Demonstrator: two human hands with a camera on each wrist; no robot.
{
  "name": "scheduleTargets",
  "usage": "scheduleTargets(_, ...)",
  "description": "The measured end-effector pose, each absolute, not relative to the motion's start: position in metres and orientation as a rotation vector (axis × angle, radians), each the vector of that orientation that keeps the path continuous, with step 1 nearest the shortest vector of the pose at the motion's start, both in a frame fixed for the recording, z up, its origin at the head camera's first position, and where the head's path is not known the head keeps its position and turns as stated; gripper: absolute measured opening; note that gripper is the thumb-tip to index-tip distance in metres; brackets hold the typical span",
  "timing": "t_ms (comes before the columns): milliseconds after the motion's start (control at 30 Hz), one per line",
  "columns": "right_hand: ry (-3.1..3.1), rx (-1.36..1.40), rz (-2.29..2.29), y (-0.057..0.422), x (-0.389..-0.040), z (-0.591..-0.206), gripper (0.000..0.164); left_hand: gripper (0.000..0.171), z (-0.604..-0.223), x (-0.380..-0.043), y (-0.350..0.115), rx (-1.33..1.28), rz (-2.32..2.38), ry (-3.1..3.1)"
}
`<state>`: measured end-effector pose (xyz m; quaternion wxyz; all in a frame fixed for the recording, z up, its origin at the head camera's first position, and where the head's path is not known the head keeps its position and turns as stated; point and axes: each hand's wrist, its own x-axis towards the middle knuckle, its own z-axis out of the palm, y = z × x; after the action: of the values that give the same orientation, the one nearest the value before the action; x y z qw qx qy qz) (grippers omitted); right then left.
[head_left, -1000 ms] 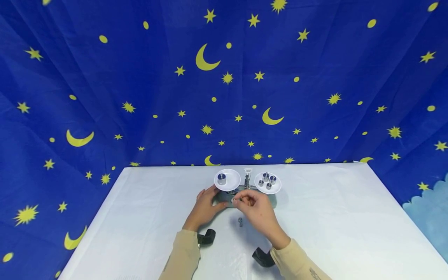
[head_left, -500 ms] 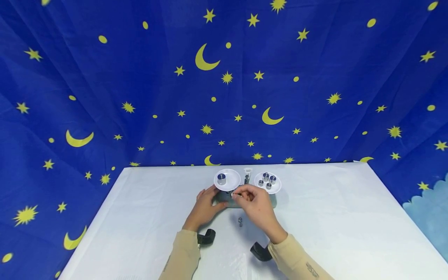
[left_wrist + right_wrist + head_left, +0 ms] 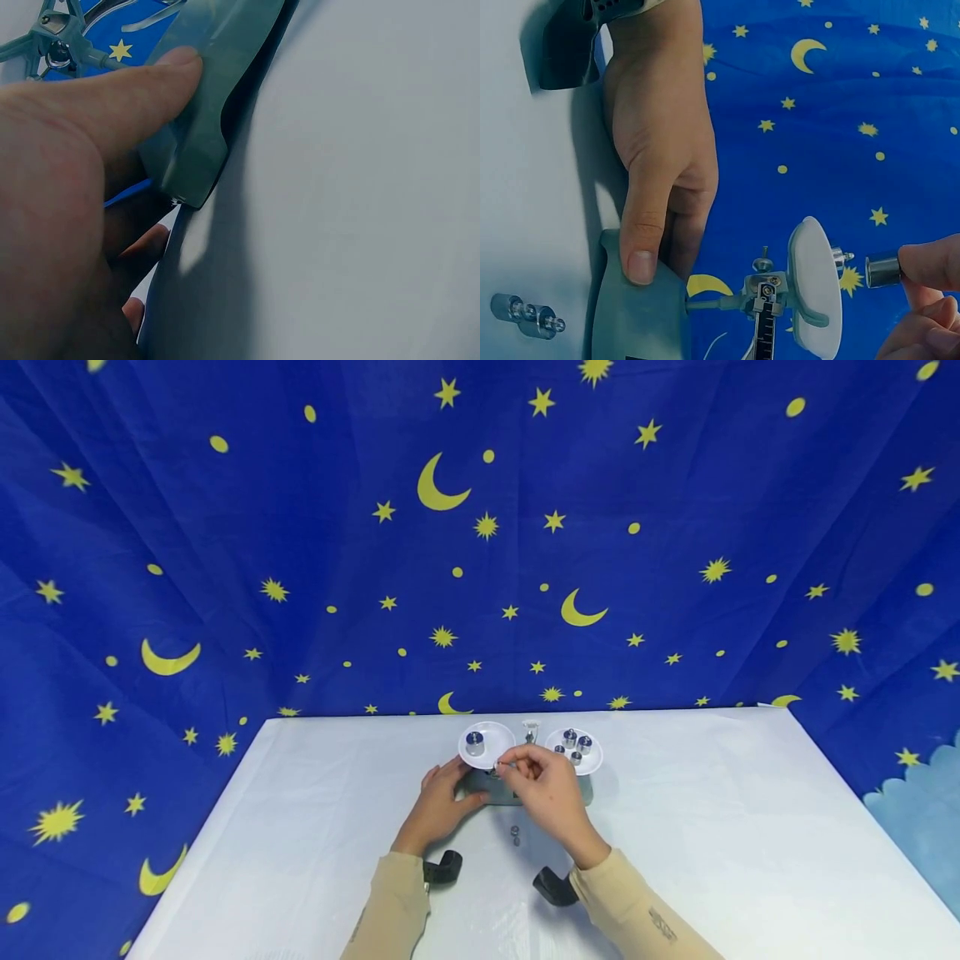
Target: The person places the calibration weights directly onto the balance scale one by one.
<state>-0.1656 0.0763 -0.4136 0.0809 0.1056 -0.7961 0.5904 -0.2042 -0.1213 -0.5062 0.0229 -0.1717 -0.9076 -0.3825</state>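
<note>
A grey-green balance scale (image 3: 498,793) stands near the table's far side. My left hand (image 3: 441,806) grips the left end of its base, thumb on the front face and fingers behind. Between thumb and fingertips, my right hand (image 3: 551,793) pinches a small metal cylindrical weight (image 3: 883,268), just in front of the left pan (image 3: 497,739). One larger metal weight (image 3: 475,743) sits on that pan. Several weights stand on the right pan (image 3: 595,762), partly behind my right hand.
Two small metal weights (image 3: 514,832) lie on the white table (image 3: 712,827) in front of the scale. A blue cloth (image 3: 360,552) with yellow stars and moons hangs behind. Black wrist mounts (image 3: 555,887) stick out beneath both wrists.
My right hand has risen from the front of the base toward the left pan, carrying the small weight. The left hand has stayed on the base.
</note>
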Motion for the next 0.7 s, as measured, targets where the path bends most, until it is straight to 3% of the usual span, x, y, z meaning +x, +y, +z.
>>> scheduleTargets(700,-2.358,0.351,1.542,0.068,-0.183,-0.410,0.006,0.068,-0.505,-0.204,-0.121,-0.513,-1.178,-2.825)
